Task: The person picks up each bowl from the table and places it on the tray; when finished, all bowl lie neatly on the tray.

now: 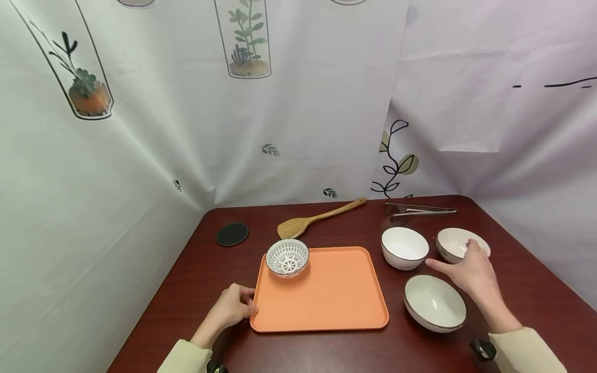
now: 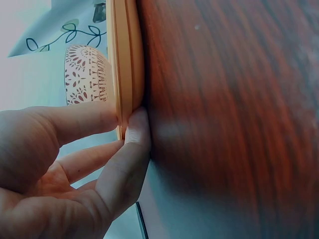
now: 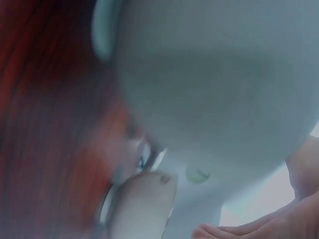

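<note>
My left hand (image 1: 233, 305) pinches the left rim of an orange tray (image 1: 326, 300); the left wrist view shows fingers (image 2: 132, 164) against the tray's edge (image 2: 124, 59). A black-and-white patterned bowl (image 1: 287, 257) sits in the tray's back left corner. To the right, my right hand (image 1: 475, 274) hovers with thumb and fingers spread, overlapping the far right bowl (image 1: 452, 239) in the head view; contact cannot be told. Its thumb points toward a white textured bowl (image 1: 404, 244). Nearer stands a larger cream bowl (image 1: 434, 303). The right wrist view is blurred, with a bowl (image 3: 214, 89) filling much of it.
Behind the tray lie a wooden spatula (image 1: 298, 226) and, at the back right, metal tongs (image 1: 420, 210). A round black coaster (image 1: 232, 234) is at the back left. Printed cloth (image 1: 303, 114) hangs around the dark red table (image 1: 186, 290).
</note>
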The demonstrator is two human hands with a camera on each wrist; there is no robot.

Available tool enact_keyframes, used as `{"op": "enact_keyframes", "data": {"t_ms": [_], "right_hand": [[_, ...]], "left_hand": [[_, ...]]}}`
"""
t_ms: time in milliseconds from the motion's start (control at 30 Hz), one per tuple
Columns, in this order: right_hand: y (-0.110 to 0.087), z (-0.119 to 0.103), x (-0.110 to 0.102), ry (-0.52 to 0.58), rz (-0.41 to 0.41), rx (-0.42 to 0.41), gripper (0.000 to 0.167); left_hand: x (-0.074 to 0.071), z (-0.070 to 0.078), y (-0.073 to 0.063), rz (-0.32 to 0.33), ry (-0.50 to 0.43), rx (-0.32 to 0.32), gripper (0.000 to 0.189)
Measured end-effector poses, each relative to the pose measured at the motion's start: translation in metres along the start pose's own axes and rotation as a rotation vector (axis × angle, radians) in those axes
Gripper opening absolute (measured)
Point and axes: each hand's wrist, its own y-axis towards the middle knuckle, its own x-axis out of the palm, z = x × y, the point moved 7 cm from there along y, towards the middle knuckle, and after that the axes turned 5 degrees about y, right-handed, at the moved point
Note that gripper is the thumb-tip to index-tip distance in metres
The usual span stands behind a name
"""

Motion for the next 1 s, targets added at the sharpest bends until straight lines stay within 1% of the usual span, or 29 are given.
{"op": "enact_keyframes", "data": {"t_ms": [167, 333, 433, 567, 700, 833, 1000], "right_hand": [[0.017, 0.016, -0.008, -0.009, 0.044, 0.015, 0.125], [0.032, 0.033, -0.011, -0.029, 0.056, 0.056, 0.123], [0.039, 0.042, -0.011, -0.04, 0.037, 0.083, 0.124], [0.049, 0.054, -0.01, -0.051, -0.001, 0.123, 0.129], [0.058, 0.066, -0.006, -0.063, -0.066, 0.175, 0.134], [0.062, 0.072, 0.0, -0.089, -0.126, 0.213, 0.135], [0.062, 0.07, -0.003, -0.081, -0.102, 0.208, 0.131]], "left_hand": [[-0.003, 0.002, -0.001, 0.002, -0.011, 0.002, 0.042], [-0.003, 0.002, -0.001, 0.007, -0.002, -0.008, 0.042], [-0.002, 0.003, -0.002, 0.008, 0.003, 0.001, 0.042], [0.0, 0.006, -0.003, 0.005, 0.005, 0.017, 0.042], [0.002, 0.007, -0.004, 0.007, 0.0, 0.036, 0.042], [0.002, 0.004, -0.005, 0.01, 0.005, 0.036, 0.041], [0.0, 0.002, -0.003, 0.019, -0.002, 0.029, 0.042]]}}
